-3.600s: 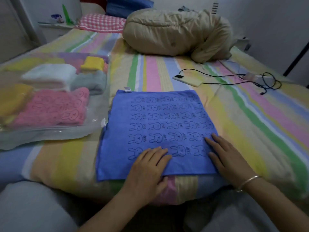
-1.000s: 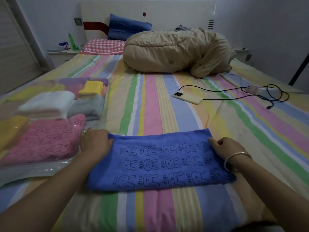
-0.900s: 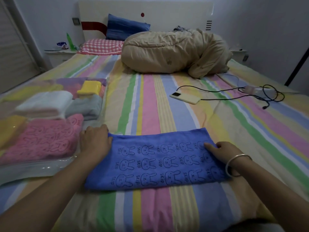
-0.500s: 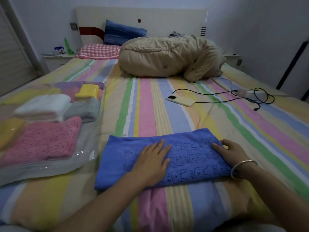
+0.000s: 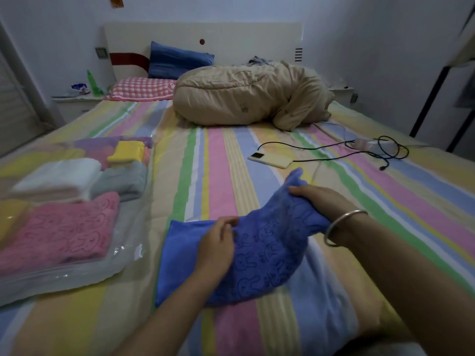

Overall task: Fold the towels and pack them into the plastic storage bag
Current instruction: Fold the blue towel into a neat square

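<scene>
bag point(image 5: 77, 276): several folded towels packed. blue towel point(image 5: 264, 258): on bed beside bag, mid-fold; right hand point(image 5: 317, 201) grasping lifted end, left hand point(image 5: 218, 246) fingers curled on middle. remaining: finish fold, pack.

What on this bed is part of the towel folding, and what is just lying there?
In the job: blue rabbit-print towel, held by left hand and right hand; clear plastic storage bag holding the folded pink towel and others.
Lying about: cream phone, black cable, beige bundled quilt, pink checked pillow.
</scene>
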A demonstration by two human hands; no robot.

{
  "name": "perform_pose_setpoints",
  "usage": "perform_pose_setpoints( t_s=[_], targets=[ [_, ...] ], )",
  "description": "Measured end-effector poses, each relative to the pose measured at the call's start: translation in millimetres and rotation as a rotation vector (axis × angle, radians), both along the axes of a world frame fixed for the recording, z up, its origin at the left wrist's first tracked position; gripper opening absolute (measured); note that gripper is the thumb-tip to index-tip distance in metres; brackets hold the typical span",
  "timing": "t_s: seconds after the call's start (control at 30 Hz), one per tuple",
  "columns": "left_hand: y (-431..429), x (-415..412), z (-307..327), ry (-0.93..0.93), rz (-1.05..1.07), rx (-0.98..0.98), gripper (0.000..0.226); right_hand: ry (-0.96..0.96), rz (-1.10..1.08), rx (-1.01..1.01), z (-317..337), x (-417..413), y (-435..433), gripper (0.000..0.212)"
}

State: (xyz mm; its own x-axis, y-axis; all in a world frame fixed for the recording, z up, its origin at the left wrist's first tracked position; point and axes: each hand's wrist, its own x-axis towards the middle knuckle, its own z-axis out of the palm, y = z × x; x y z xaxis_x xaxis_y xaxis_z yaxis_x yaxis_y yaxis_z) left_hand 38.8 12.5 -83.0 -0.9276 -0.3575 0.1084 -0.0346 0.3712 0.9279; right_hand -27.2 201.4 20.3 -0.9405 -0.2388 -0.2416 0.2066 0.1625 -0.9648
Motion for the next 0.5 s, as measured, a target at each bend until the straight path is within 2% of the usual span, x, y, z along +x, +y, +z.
perform_pose_setpoints(
  t_s=[0.1,0.13,0.2,0.27,0.33,0.43,0.5],
  targets=[
    [-32.1,3.7,13.4,-0.194,0.156,0.485,0.033,0.216,0.136,0.204,8.8,28.8,-52.6,0.013],
    [-47.2,9.0,13.3,-0.274,0.188,0.600,0.030,0.223,0.194,0.202,3.2,36.7,-69.7,0.014],
    [-70.1,20.1,11.9,-0.385,0.151,0.778,0.035,0.093,0.331,0.086,-7.1,59.8,-99.6,0.014],
    [-80.7,28.6,15.3,-0.387,0.083,0.859,0.044,0.012,0.455,0.049,-19.5,73.7,-114.3,0.008],
    [-76.9,36.4,19.8,-0.337,-0.018,0.860,0.039,0.068,0.432,0.062,-31.6,71.6,-110.7,0.004],
    [-71.0,35.7,7.5,-0.360,0.084,0.665,0.046,0.157,0.236,0.115,-50.1,55.8,-83.3,0.011],
    [-70.0,35.8,0.8,-0.300,0.188,0.452,0.019,0.272,0.111,0.261,-63.9,47.7,-61.0,0.018]
  ],
)
